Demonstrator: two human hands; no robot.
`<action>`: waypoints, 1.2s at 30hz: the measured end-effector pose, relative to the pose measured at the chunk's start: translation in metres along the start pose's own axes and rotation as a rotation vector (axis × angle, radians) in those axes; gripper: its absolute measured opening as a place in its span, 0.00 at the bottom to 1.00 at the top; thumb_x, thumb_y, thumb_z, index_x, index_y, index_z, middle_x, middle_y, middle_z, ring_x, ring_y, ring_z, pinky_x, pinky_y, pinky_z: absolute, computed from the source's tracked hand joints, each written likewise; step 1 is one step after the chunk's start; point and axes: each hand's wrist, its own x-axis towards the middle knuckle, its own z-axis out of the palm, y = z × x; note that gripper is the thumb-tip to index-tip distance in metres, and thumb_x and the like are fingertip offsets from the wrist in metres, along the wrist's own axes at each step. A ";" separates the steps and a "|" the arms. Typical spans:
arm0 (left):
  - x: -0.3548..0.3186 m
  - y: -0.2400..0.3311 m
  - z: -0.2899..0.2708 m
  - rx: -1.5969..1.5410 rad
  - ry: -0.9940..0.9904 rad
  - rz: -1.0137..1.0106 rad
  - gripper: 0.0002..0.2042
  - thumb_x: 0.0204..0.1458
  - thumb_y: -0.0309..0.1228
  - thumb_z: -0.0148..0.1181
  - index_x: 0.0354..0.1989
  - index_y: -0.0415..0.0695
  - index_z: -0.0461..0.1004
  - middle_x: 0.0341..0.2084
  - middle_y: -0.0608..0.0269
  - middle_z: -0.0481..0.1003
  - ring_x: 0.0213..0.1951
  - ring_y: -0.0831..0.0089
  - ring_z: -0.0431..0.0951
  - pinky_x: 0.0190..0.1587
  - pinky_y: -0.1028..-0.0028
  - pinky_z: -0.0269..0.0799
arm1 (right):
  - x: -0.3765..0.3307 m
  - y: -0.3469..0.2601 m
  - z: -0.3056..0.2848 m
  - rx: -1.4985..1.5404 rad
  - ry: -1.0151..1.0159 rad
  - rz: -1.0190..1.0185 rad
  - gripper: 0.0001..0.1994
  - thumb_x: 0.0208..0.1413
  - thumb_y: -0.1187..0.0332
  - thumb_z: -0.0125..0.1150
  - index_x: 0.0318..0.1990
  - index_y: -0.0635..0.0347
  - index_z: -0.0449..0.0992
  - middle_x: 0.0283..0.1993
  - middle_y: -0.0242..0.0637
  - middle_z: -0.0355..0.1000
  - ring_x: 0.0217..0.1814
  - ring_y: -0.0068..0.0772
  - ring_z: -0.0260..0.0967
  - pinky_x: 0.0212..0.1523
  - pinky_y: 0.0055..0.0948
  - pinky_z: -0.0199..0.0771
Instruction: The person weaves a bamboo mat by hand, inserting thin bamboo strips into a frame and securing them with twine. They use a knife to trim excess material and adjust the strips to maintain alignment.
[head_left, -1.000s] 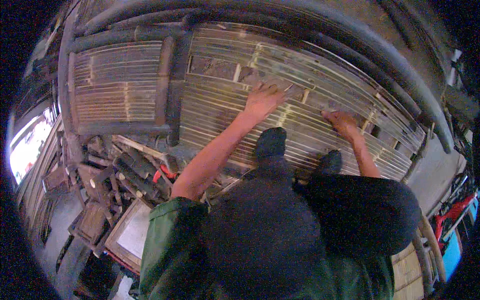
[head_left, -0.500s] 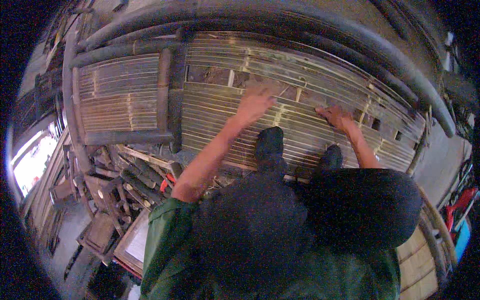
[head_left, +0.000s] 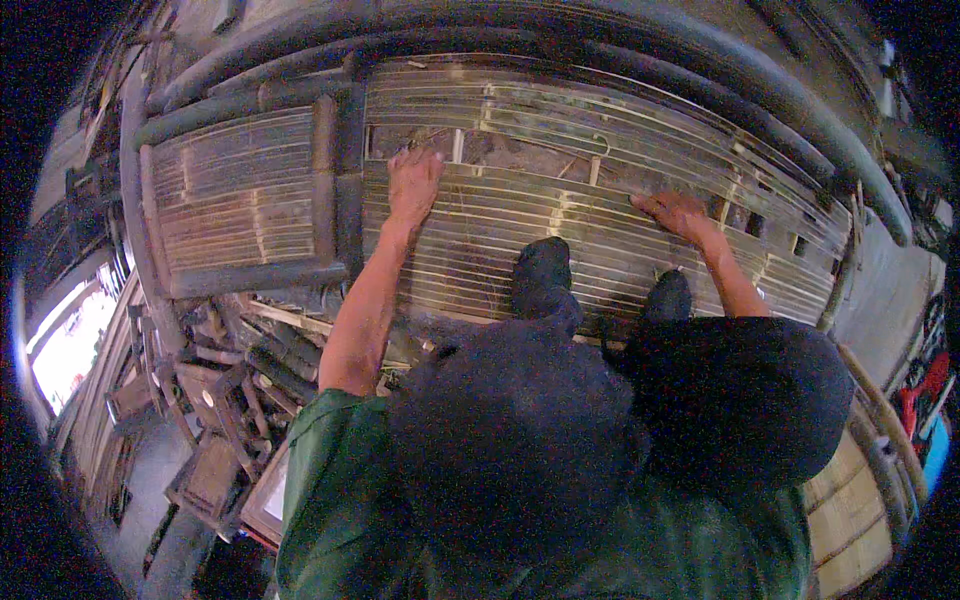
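Below me lies a panel of thin, pale-brown bamboo slats set in a frame of thick dark poles. A long gap runs between its upper and lower slats. My left hand is at the gap's left end, fingers bent over the edge of the topmost lower slat. Farther right along the same edge, my right hand is closed on the slat, its fingertips pointing left. Between the hands, a short light crosspiece with a thin hooked strip stands in the gap. My dark-shod feet rest on the slats.
A smaller slatted panel adjoins on the left. Thick curved poles run along the far side. Cut wood pieces and small wooden frames are heaped at lower left. Red and blue items lie at far right.
My left hand has moved left along the slat edge, from near the middle to the gap's left end. My right hand stays at about the same place on the slats.
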 end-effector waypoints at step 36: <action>-0.006 -0.007 -0.005 -0.131 0.005 0.040 0.13 0.56 0.41 0.48 0.42 0.50 0.75 0.41 0.64 0.73 0.46 0.64 0.69 0.55 0.62 0.59 | -0.011 -0.020 -0.066 0.167 -0.046 0.070 0.24 0.58 0.45 0.47 0.44 0.58 0.76 0.43 0.41 0.75 0.43 0.37 0.73 0.46 0.35 0.70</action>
